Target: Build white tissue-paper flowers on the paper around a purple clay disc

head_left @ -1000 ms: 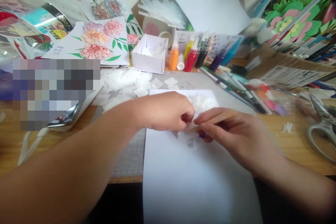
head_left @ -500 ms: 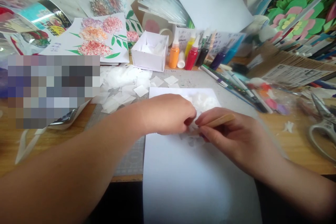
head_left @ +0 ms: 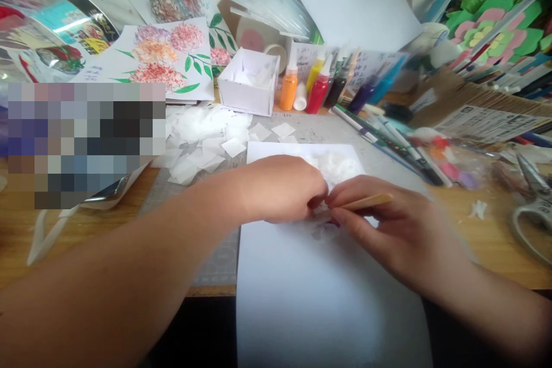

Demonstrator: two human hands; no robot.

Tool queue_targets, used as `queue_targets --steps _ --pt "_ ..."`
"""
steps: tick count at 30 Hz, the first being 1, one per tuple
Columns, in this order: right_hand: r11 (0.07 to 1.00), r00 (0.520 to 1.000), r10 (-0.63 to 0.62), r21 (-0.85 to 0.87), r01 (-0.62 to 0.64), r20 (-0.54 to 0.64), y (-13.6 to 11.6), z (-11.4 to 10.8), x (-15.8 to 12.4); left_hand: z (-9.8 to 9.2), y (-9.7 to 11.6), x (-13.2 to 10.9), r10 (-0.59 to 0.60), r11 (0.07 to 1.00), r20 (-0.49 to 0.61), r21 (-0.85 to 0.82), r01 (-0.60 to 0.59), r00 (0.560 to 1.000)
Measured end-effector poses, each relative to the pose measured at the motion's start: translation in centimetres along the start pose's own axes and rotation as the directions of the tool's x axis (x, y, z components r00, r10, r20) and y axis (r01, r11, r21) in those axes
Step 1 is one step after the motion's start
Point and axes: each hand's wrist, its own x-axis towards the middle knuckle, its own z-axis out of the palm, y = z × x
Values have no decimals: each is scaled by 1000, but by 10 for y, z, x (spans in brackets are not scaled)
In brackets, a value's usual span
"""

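Note:
My left hand point(head_left: 282, 187) is closed in a pinch over a white sheet of paper point(head_left: 314, 299), its fingertips pressed on a small piece of white tissue that is mostly hidden. My right hand point(head_left: 388, 230) meets it fingertip to fingertip and grips a thin wooden stick point(head_left: 366, 202) that points toward the left hand. Crumpled white tissue point(head_left: 338, 164) sits on the sheet just beyond both hands.
Loose white tissue squares point(head_left: 202, 146) lie on the grey cutting mat at left, behind them a white box point(head_left: 248, 83). Paint bottles point(head_left: 304, 89), pens point(head_left: 388, 141), flower pictures point(head_left: 166, 60) and scissors point(head_left: 532, 213) crowd the wooden desk.
Both hands stay pressed together over the tissue and have drifted slightly right; the view has shifted a little.

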Motion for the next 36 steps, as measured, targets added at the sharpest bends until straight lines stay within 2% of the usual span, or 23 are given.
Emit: queue_targets --steps 8,13,18,21,24,27,31,36 --pt "997 997 -56 -50 58 49 -2 0 -2 1 -1 0 2 999 -10 -34 -2 1000" --pt "988 987 -61 -134 81 147 -4 -1 -2 -1 -5 -2 14 999 -15 -39 -14 1000" --pt "953 968 -133 -241 184 214 -4 -3 -5 -4 -11 -4 23 997 -77 -68 -28 997" --pt "967 969 -162 -163 194 189 -4 -7 -7 -5 -13 -4 25 995 -126 -90 -37 992" --pt "982 982 -176 -64 180 65 -4 -13 -6 -3 -14 -3 59 996 -185 -56 -70 981" --pt "983 985 -173 -66 172 -16 -3 -15 -5 0 -14 -2 94 994 -216 -25 -102 972" --pt "988 990 -139 -73 139 0 1 -14 -6 3 -13 -2 77 997 -201 -7 -81 976" --pt "981 978 -162 -85 174 131 2 -13 -9 5 -11 1 98 995 -227 -6 -102 969"
